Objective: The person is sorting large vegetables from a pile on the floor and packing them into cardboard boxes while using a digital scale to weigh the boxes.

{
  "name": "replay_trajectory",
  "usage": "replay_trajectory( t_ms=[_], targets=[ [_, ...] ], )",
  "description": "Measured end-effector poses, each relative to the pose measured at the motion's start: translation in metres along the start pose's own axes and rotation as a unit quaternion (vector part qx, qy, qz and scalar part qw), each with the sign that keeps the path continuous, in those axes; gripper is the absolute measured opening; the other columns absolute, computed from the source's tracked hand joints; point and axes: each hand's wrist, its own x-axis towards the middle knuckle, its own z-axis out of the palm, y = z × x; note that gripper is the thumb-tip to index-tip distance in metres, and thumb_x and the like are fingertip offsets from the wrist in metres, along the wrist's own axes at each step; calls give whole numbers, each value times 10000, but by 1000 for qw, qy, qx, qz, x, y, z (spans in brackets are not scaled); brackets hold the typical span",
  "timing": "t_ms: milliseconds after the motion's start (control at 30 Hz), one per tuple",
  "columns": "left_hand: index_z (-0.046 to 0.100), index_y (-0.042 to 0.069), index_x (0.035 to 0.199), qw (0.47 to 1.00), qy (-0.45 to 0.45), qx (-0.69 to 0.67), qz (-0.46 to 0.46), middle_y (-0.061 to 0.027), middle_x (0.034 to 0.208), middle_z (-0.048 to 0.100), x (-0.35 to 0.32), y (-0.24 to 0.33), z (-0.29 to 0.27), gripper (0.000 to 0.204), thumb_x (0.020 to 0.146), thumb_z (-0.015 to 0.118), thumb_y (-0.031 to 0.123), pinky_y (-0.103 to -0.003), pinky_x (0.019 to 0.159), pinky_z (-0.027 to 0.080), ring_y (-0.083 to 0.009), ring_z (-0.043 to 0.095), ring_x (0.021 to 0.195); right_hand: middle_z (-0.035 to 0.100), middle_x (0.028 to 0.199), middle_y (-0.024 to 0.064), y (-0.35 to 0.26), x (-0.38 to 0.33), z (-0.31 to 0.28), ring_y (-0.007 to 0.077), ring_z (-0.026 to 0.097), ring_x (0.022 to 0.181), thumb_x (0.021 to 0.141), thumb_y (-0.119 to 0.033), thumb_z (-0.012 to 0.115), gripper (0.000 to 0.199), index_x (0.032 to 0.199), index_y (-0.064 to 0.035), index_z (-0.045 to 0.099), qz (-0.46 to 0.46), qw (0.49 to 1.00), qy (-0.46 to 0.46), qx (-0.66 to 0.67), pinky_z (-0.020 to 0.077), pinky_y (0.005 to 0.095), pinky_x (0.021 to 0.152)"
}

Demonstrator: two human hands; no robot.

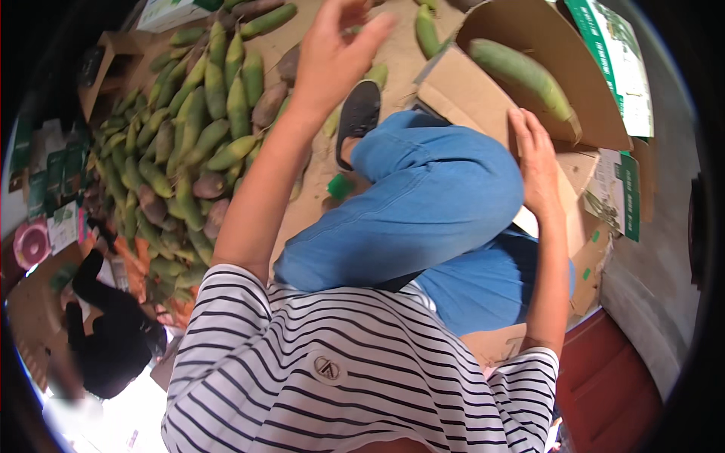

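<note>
My left hand (343, 57) is raised over the floor near a big pile of green radishes (196, 128). Its thumb stands apart from the fingers, which are partly blurred, and I make out nothing in its grasp. Out to the right, my right hand (538, 162) lies with fingers stretched out against the flap of an opened cardboard box (479, 94). A single long green radish (521, 72), slightly blurred, is at the mouth of this box, just beyond my right fingertips and touching neither hand.
Reddish-brown roots (269, 104) are mixed into the pile. Green-and-white printed cartons (619, 60) stand by the grey wall (649, 302) at right. A co-worker in black (113, 340) sits at the lower left, near a pink round object (32, 243). A red panel (615, 385) is at lower right.
</note>
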Motion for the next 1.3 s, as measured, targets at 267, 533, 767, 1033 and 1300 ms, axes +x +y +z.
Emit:
replay_trajectory(
  t_ms=[267,533,767,1033,1300],
  targets=[
    [545,6,1114,726,-252,570,-292,-220,1059,565,-253,-131,-169,466,740,709,229,-471,820,484,-384,572,973,405,1400,181,-3,10,-6,357,396,1286,777,-304,685,743,1429,-143,368,22,999,-24,-2,327,434,1067],
    [508,-22,1174,748,-71,504,-427,-234,1171,554,-331,-196,-235,576,736,726,283,-449,904,475,-384,559,1082,402,1413,172,-7,8,3,345,393,1302,808,-202,637,683,1436,-168,370,44,999,-28,-2,314,438,1075],
    [434,-30,1293,664,-79,452,-590,-274,1232,540,-318,-233,-190,874,626,767,425,-413,957,460,-379,557,1119,407,1410,171,-3,8,1,347,397,1296,799,-216,648,690,1431,-159,378,49,998,-22,-13,320,433,1070],
    [616,6,947,774,75,100,-621,-96,778,636,-324,-220,-191,365,764,708,308,-289,417,466,-176,625,614,417,1357,218,-2,12,-1,391,407,1256,601,-226,757,879,1391,-119,387,19,999,-27,4,343,466,1055],
    [538,17,1064,830,89,-119,-537,-69,809,590,-208,-81,-137,361,873,599,318,-286,535,489,-185,594,641,401,1365,225,7,0,-4,391,402,1260,629,-241,776,880,1398,-105,369,17,1000,-1,14,340,471,1057]
  ],
)
